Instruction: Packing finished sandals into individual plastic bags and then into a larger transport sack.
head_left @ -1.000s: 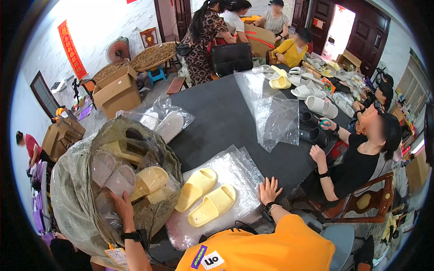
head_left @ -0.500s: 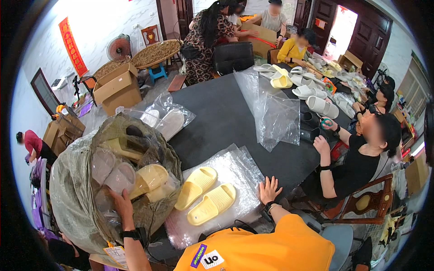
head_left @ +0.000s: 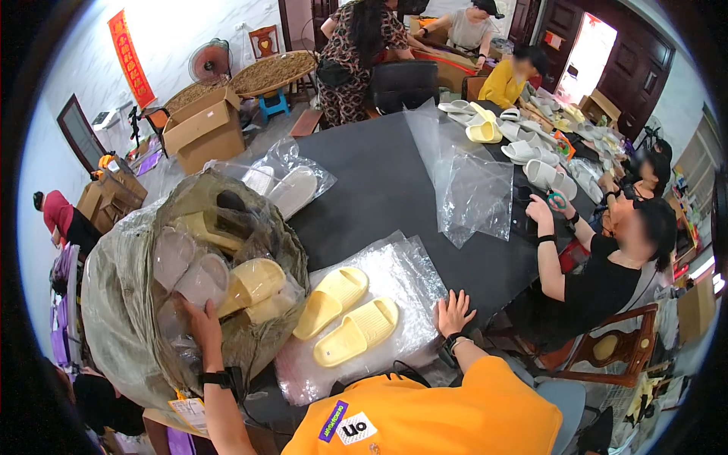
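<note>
Nothing moved: ribbed yellow slippers [head_left: 345, 315].

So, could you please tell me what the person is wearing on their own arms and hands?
Both forearms are bare, with no gloves. The left hand has a black band at the wrist, like a watch. The right hand has a dark wristband too. An orange short-sleeved shirt with a small patch covers the shoulders.
</note>
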A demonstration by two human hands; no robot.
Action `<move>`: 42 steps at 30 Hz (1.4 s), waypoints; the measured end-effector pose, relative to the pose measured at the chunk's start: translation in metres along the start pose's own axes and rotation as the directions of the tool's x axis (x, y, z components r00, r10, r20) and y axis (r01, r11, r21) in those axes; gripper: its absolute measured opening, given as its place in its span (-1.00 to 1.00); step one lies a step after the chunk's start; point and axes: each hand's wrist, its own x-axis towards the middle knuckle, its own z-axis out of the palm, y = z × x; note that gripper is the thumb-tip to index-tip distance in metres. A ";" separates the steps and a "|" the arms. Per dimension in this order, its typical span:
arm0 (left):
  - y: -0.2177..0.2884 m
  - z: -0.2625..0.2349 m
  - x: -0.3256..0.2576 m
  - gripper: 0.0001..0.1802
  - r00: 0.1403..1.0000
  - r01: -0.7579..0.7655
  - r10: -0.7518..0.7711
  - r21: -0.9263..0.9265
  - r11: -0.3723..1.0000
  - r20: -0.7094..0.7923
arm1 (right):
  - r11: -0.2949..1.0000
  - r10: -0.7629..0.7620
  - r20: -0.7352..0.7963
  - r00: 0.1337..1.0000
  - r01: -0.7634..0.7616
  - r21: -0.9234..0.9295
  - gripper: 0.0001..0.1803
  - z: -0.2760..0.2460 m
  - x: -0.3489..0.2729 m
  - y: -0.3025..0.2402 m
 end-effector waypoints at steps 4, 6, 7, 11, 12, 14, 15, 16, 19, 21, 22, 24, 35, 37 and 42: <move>-0.013 0.008 0.003 -0.17 1.000 0.009 -0.009 -0.009 1.000 -0.017 | 1.000 0.006 0.005 1.000 -0.006 0.011 -0.43 -0.002 -0.001 -0.003; -0.017 0.010 0.006 -0.17 0.997 0.056 -0.053 -0.039 0.998 0.056 | 1.000 0.009 0.004 1.000 -0.009 0.011 -0.43 -0.002 0.000 -0.003; -0.010 0.009 0.005 -0.16 0.999 0.039 -0.038 -0.038 0.999 0.038 | 1.000 0.021 0.013 1.000 -0.021 0.006 -0.43 -0.007 -0.002 -0.005; -0.010 0.009 0.002 -0.17 0.999 -0.031 0.029 -0.055 0.998 -0.035 | 1.000 0.007 0.004 1.000 -0.007 0.009 -0.43 -0.003 -0.001 -0.003; -0.016 0.010 0.003 -0.17 0.997 -0.049 0.046 -0.064 0.997 -0.055 | 1.000 0.004 0.005 1.000 -0.004 0.011 -0.43 -0.002 0.000 -0.004; -0.019 0.013 0.004 -0.18 1.000 -0.012 0.011 -0.056 0.998 -0.027 | 1.000 0.006 0.008 1.000 -0.006 0.006 -0.43 -0.001 0.000 -0.003; -0.020 0.014 0.004 -0.18 1.000 0.006 -0.007 -0.052 0.999 -0.014 | 1.000 0.007 0.009 1.000 -0.007 0.006 -0.43 -0.002 0.000 -0.004; -0.019 0.014 0.003 -0.18 0.999 -0.027 0.025 -0.061 0.998 -0.036 | 1.000 0.007 0.011 1.000 -0.007 0.005 -0.43 -0.004 -0.001 -0.004; -0.011 0.011 0.002 -0.16 0.998 -0.054 0.050 -0.094 0.994 -0.041 | 1.000 0.015 0.020 1.000 -0.015 -0.001 -0.42 -0.004 -0.001 -0.003; 0.000 0.005 0.002 -0.15 0.999 0.025 -0.020 -0.126 0.992 0.044 | 1.000 0.021 0.022 1.000 -0.021 -0.003 -0.42 -0.004 -0.001 -0.001; -0.008 0.006 0.002 -0.14 0.999 0.023 -0.020 -0.122 0.992 0.028 | 1.000 0.012 0.025 1.000 -0.012 0.004 -0.42 -0.005 -0.001 -0.003; -0.029 0.014 0.005 -0.13 1.000 0.016 -0.016 -0.117 0.993 -0.001 | 1.000 -0.002 0.030 1.000 0.002 0.004 -0.41 -0.003 -0.001 -0.005; -0.015 0.015 0.004 -0.22 1.000 -0.010 0.010 0.022 1.000 -0.018 | 0.999 0.020 0.025 0.999 -0.019 -0.039 -0.39 0.001 0.004 0.004; -0.011 0.002 0.001 -0.24 0.999 0.011 -0.009 -0.073 0.997 0.031 | 1.000 0.018 0.043 0.999 -0.017 -0.022 -0.38 -0.005 0.001 -0.006; -0.018 0.008 -0.005 -0.23 0.997 0.026 -0.010 -0.228 0.973 0.070 | 0.993 0.069 0.124 0.990 -0.079 0.083 -0.36 -0.006 0.013 -0.012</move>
